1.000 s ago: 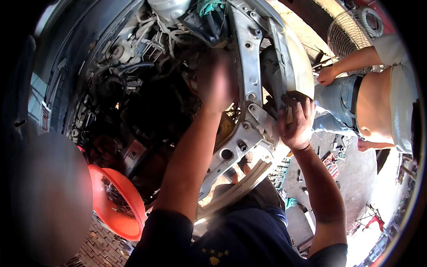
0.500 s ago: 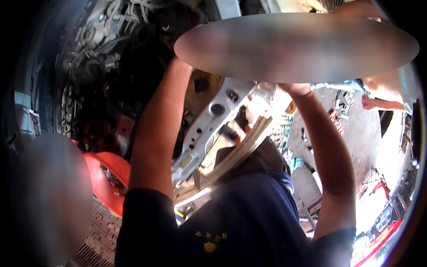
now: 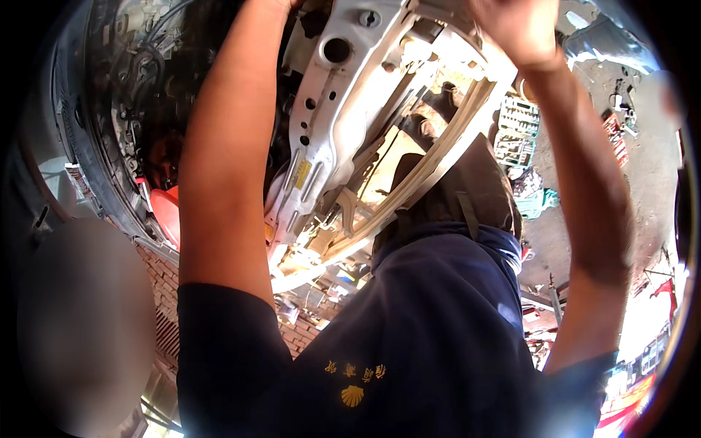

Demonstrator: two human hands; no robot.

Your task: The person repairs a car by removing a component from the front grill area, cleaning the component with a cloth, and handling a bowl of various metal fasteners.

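My left forearm (image 3: pixel 226 146) reaches up over the engine bay, and its hand passes out of the picture at the top edge. My right hand (image 3: pixel 522 33) is at the top, by the upper end of a pale bumper beam (image 3: pixel 438 160). It is blurred and its fingers are cut off, so neither its grip nor any contact can be told. Between my arms runs a silver metal front panel (image 3: pixel 321 109) of a car, with several round holes and a yellow label (image 3: pixel 301 174).
Dark engine parts and hoses (image 3: pixel 150 66) fill the left. A red rounded thing (image 3: pixel 166 212) is beside my left arm. On the floor to the right are a socket tool case (image 3: pixel 517 131) and a teal cloth (image 3: pixel 537 203). Brick paving (image 3: pixel 292 337) shows below.
The view has shifted, so the silver panel and bumper beam show larger and higher. Both arms reach closer to the top edge, and my left hand has gone out of the picture.
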